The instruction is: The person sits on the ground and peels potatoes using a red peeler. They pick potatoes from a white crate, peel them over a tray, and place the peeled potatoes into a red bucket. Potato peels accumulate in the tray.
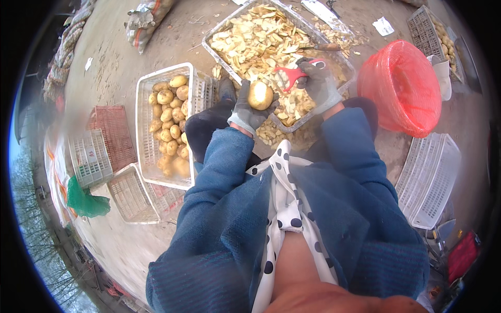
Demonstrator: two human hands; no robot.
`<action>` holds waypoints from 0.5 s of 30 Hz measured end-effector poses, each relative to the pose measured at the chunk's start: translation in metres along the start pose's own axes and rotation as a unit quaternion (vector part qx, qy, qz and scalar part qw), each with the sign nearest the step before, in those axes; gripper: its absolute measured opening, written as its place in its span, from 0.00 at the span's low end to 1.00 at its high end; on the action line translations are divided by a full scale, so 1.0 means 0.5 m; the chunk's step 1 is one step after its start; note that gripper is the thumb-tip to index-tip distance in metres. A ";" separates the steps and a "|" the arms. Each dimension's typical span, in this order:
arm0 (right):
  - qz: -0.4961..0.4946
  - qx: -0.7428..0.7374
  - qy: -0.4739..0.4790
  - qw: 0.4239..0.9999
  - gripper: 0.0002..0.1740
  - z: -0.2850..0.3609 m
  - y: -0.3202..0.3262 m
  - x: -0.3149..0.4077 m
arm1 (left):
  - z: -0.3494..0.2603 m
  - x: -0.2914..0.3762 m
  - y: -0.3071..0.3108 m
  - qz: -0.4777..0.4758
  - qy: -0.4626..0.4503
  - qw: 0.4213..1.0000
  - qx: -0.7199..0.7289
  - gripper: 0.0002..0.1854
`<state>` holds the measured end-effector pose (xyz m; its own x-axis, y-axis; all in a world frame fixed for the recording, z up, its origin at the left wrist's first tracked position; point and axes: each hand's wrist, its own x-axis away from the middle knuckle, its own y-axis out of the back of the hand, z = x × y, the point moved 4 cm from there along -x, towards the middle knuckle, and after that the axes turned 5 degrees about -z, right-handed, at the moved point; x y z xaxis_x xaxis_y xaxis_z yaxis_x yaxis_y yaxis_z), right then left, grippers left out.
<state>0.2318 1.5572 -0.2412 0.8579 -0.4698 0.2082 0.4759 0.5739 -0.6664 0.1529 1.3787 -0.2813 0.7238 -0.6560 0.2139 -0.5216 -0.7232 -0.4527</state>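
A potato (260,96) with one pale peeled strip rests in my gloved left hand (250,105), its fingers around the sides. My gloved right hand (319,80) grips a red vegetable peeler (290,76), whose blade end points left towards the potato, a short gap apart. Both hands are over a large plastic tub (278,124) full of potato peelings (258,35). A knife with a wooden handle (328,47) lies across the peelings by the tub's far right side. To my left stands a white plastic crate (191,80) of unpeeled potatoes (166,114).
On the right are a red mesh bag (399,90) held wide at its mouth and stacked white crates (428,180). Another crate of potatoes (444,41) stands at the far right. More crates (92,156) and a green net (86,199) lie left. A filled sack (146,23) is farther back.
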 end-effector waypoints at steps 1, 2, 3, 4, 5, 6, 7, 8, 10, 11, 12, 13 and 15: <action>0.018 0.037 0.011 0.999 0.10 -0.016 -0.004 0.004 | 0.031 -0.013 0.019 -0.008 0.037 0.998 0.044 0.29; 0.033 0.073 0.019 0.997 0.10 -0.032 -0.042 0.023 | 0.069 -0.025 0.041 -0.021 0.076 0.993 0.089 0.29; 0.052 0.110 0.029 0.992 0.09 -0.035 -0.066 0.031 | 0.079 -0.029 0.043 -0.036 0.112 0.984 0.133 0.29; 0.034 0.150 -0.023 0.988 0.09 -0.029 -0.049 0.015 | 0.087 -0.022 0.047 -0.050 0.125 0.979 0.155 0.29; -0.035 0.177 -0.023 0.983 0.10 -0.025 -0.001 -0.008 | 0.068 -0.014 0.026 -0.057 0.159 0.967 0.189 0.29; -0.102 0.203 -0.020 0.974 0.10 -0.026 0.053 -0.035 | 0.032 0.002 -0.008 -0.045 0.201 0.948 0.244 0.29; -0.164 0.225 -0.020 0.960 0.11 -0.029 0.090 -0.050 | -0.007 0.018 -0.034 -0.031 0.239 0.921 0.305 0.29; -0.127 0.118 0.004 0.985 0.10 -0.020 0.079 -0.051 | -0.030 0.024 -0.047 -0.025 0.237 0.918 0.318 0.29; -0.070 -0.079 0.040 0.994 0.09 0.012 0.071 -0.052 | -0.030 0.018 -0.029 -0.050 0.197 0.949 0.242 0.28; -0.056 -0.095 0.042 0.993 0.08 0.030 0.064 -0.048 | -0.014 0.008 -0.014 -0.072 0.215 0.935 0.271 0.28; -0.044 -0.110 0.043 0.992 0.07 0.047 0.051 -0.040 | 0.012 0.002 0.003 -0.095 0.238 0.918 0.302 0.27; -0.045 -0.077 0.021 0.996 0.08 0.040 0.029 -0.026 | 0.024 -0.015 0.018 -0.069 0.168 0.964 0.192 0.27; -0.050 -0.011 -0.026 0.998 0.10 0.022 -0.054 0.015 | 0.076 -0.039 0.046 -0.060 0.128 0.980 0.139 0.26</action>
<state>0.2274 1.5456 -0.2138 0.8151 -0.4887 0.3111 0.5563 0.5107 -0.6556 0.1438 1.3832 -0.3287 0.6171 -0.6284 0.4735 -0.2712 -0.7348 -0.6217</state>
